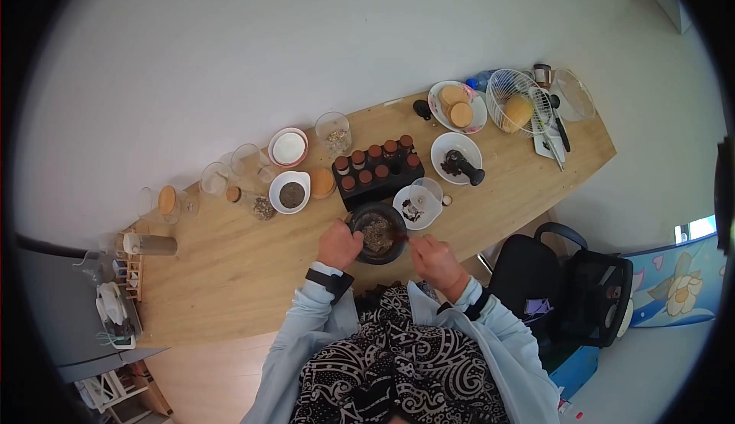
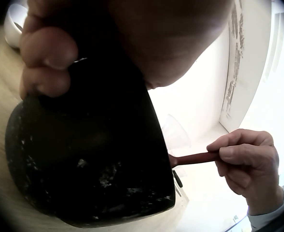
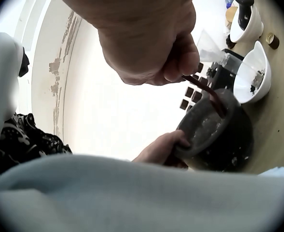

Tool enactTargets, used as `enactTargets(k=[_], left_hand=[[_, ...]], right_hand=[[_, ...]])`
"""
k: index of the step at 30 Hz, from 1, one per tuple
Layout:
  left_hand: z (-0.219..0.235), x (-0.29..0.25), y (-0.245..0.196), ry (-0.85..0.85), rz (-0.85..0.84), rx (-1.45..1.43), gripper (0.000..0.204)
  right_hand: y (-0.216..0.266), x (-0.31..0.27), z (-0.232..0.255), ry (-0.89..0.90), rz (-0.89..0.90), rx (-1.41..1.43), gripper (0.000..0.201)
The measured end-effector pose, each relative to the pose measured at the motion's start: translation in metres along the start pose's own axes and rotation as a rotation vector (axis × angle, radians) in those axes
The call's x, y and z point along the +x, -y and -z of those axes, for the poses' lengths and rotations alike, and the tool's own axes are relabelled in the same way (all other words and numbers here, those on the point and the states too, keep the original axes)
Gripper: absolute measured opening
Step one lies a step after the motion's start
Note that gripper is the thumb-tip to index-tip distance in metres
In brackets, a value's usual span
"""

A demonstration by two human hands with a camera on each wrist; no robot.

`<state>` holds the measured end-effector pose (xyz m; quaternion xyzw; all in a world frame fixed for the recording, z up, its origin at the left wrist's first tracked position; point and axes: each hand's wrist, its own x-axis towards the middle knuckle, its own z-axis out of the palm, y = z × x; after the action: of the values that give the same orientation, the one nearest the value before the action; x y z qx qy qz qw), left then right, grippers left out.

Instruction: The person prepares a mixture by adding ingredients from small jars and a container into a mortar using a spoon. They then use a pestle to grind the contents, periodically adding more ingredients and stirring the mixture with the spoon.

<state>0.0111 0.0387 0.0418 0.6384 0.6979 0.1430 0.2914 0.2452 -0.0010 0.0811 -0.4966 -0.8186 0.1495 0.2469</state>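
My left hand (image 1: 340,245) grips the rim of a dark stone mortar (image 2: 89,159) at its left side; the mortar looks tilted in the right wrist view. Crushed grey-brown material (image 1: 377,234) lies inside it. Between thumb and fingers my right hand (image 2: 250,166) pinches the handle of a dark red spoon-like tool (image 3: 204,88), whose far end is inside the mortar. Just behind the mortar's right side stands a white bowl (image 3: 263,63) with dark bits and a clear funnel (image 1: 426,192).
Behind the mortar is a black rack (image 1: 380,187) of cork-coloured-topped jars. A white bowl (image 1: 458,148) holds a black pestle (image 1: 468,170). To the left are a bowl of dark grains (image 1: 290,194) and several glass jars; a wire basket (image 1: 513,102) stands far right.
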Motion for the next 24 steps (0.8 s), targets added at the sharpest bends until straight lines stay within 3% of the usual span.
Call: enactTargets(k=[2,6,8,11,15,18,20,24], left_hand=[[0.001,-0.001,-0.001,-0.005,-0.012,0.021,0.041],[0.011,-0.004,-0.008,0.002,-0.027,0.046,0.039],[0.016,-0.004,-0.011,0.011,-0.039,0.068,0.039],[0.017,-0.003,-0.006,0.019,-0.046,0.097,0.038],[0.015,-0.004,-0.011,0.003,-0.056,0.120,0.038],[0.017,-0.005,-0.014,0.011,-0.058,0.125,0.038],[0.019,-0.005,-0.018,0.009,-0.059,0.131,0.037],[0.014,-0.006,-0.019,-0.010,-0.083,0.192,0.038]], right_hand=[[0.003,0.002,-0.010,-0.072,0.062,0.253,0.023],[0.001,0.004,-0.006,-0.114,0.076,0.196,0.029],[-0.008,0.004,-0.010,0.063,0.217,0.127,0.039],[-0.008,0.001,-0.009,0.125,0.248,0.132,0.041],[-0.008,0.002,-0.012,0.069,0.313,0.091,0.041],[-0.010,-0.002,-0.011,0.092,0.227,0.215,0.036],[-0.009,-0.001,-0.003,-0.081,0.031,0.269,0.025],[-0.014,0.003,0.004,-0.100,-0.141,0.327,0.016]])
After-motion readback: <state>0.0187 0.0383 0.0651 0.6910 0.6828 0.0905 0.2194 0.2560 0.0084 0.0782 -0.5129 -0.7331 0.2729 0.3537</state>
